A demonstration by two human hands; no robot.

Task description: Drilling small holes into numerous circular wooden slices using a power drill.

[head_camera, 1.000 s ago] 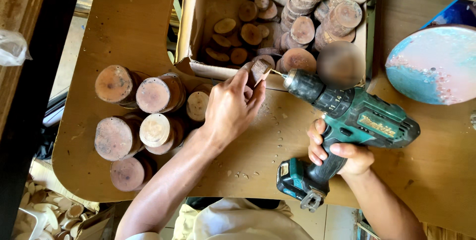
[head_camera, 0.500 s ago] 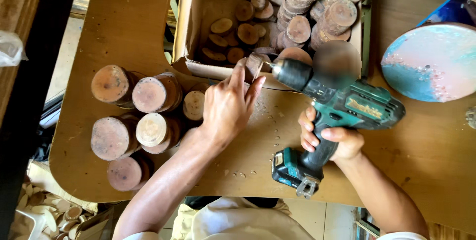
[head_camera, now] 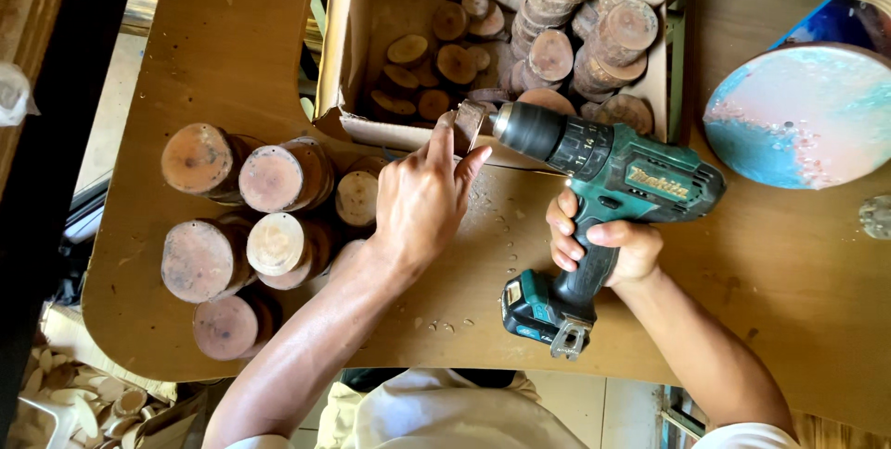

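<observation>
My left hand (head_camera: 422,198) pinches a small round wood slice (head_camera: 467,124) on edge at the front lip of a cardboard box (head_camera: 348,59). A teal and black cordless drill (head_camera: 603,180) lies level in my right hand (head_camera: 603,245), which grips its handle. The drill's nose presses against the face of the slice. Both hands work over a brown wooden table (head_camera: 789,282). Pale wood crumbs lie on the table below the drill.
Stacks of round wood slices (head_camera: 251,226) lie on the table left of my left hand. The box holds more slices, loose and stacked (head_camera: 594,22). A round pink and blue disc (head_camera: 807,115) rests at the right. The table's front edge runs just above my lap.
The drill has moved left and closed onto the slice; its bit, visible one second ago, is now buried. My left hand stays on the slice.
</observation>
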